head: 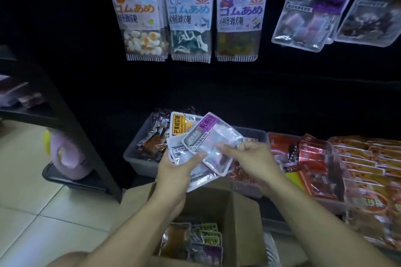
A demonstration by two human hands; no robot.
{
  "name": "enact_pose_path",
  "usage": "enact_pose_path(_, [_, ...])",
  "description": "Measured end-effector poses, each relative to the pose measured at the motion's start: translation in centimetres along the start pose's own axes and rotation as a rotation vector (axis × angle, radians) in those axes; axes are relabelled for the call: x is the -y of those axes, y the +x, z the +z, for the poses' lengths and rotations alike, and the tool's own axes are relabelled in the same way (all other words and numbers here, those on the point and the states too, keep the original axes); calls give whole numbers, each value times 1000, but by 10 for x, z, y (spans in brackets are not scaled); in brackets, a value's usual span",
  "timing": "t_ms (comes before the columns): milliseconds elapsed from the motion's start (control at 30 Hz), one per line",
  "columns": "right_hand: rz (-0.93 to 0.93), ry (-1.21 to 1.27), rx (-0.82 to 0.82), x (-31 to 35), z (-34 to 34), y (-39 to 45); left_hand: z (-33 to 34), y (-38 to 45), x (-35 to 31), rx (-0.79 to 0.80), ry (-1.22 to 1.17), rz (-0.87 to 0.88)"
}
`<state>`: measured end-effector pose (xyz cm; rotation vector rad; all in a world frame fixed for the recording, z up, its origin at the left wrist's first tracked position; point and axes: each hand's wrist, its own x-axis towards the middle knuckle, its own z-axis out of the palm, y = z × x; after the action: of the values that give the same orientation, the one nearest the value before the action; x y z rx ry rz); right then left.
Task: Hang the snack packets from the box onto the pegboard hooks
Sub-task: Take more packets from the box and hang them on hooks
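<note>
Hands over open cardboard box (243, 223): left hand (173, 171) grips fan of snack packets (184, 136), thumb pressed across front; right hand (249, 156) fingers (225, 148) pinch purple-labelled packet (213, 136) atop fan. More packets (193, 243) lie in box. Three gummy bags (191, 21) hang on dark pegboard (238, 89) above.

Bare forearms and hands (217, 165), sleeveless

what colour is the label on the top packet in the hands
Purple, on the top packet the right hand pinches; only the head view shows it.
</note>
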<state>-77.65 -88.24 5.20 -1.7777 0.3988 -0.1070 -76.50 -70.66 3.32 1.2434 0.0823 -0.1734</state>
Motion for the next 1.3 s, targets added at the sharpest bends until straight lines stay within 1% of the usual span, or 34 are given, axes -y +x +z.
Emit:
enact_pose_path(33, [-21,-86,-3,-1,-1,-2,-1,1,0,-21,-6,-2])
enact_pose_path(100, [-73,-205,-88,-1,-6,0,-4,3,-3,-33,4,-15])
enact_pose_path(167, [-74,-167,-178,2,-12,3,-6,5,-6,-18,47,-12])
enact_pose_path(200, [-74,-112,-177,2,-16,6,-7,5,-7,-6,66,-6])
enact_pose_path(233, [-84,-66,-134,4,-19,7,-6,4,-7,9,79,1])
enact_pose_path(333, [-89,34,68,3,-23,8,-5,3,-7,23,89,9])
enact_pose_path(367, [-97,70,77,3,-23,7,-6,4,-6,20,93,9])
enact_pose_path(533, [-248,192,-169,4,-32,9,-3,11,-7,11,104,11])
enact_pose_path(733, [-331,341,-471,6,-42,9,12,17,-13,90,133,-10])
enact_pose_path(900, [-374,411,-605,24,-58,16,25,19,-13,134,109,-48])
enact_pose_path(1033, [-498,471,-738,78,-94,31,43,10,-19,170,116,-14])
enact_pose_path(1133, [-557,507,-781,119,-117,37,57,-1,-30,201,161,32])
enact_pose_path(1200, [-535,544,-789,133,-126,43,63,-6,-37,215,207,56])
enact_pose_path(1300, [-477,550,-800,141,-132,53,64,-9,-41,216,213,69])
